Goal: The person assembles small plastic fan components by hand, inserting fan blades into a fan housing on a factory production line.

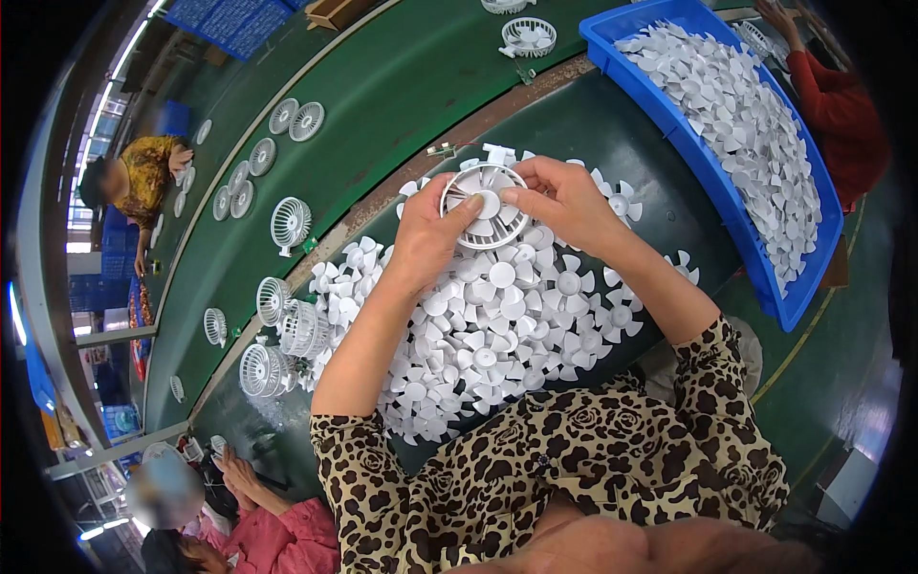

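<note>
In front of me, above the table, my left hand grips the left side of a round white fan housing, its thumb on the middle. A white fan blade sits inside the housing's ring. My right hand holds the right side, its thumb and fingertips at the rim and close to the blade's hub. A small white stem sticks out at the housing's far edge. Beneath both hands spreads a heap of loose white fan blades on the dark green table.
A blue bin full of white fan blades stands at the right. White fan housings cluster at the left of the heap. Beyond a ledge, a green conveyor carries more housings and round grilles. Other people work around.
</note>
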The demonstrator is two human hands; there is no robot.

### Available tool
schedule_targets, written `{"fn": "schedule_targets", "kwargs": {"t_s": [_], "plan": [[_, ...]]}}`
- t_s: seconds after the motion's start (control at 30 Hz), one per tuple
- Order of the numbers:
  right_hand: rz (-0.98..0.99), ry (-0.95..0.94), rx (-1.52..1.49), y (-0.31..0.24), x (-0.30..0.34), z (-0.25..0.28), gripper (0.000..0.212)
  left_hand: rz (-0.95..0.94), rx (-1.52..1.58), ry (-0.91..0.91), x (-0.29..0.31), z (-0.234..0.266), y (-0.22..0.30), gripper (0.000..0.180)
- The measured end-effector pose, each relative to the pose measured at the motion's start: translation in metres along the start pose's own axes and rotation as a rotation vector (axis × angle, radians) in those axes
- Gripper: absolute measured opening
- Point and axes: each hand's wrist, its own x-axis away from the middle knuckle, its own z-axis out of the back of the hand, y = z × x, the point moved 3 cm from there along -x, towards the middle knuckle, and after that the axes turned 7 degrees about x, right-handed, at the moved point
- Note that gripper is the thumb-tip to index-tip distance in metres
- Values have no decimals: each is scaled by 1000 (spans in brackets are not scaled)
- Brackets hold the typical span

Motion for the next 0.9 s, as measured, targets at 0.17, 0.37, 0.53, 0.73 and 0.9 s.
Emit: {"fn": "schedule_targets", "kwargs": {"t_s": [0.17,0.37,0.53,0.73,0.9], "plan": [[4,33,177,-7,-1,-1,24,-10,-45,-16,2,-1,-3,26],[63,21,329,-1,2,1,24,47,-18,-29,4,-5,0,26],[130,29,485,-4,4,-1,26,111,24,-20,7,-4,-6,25],[271,158,610,1,8,-8,28,161,123,25,10,-1,-11,23],[151,62,403,2,7,-6,23,204,188,2,10,2,-11,30]]}}
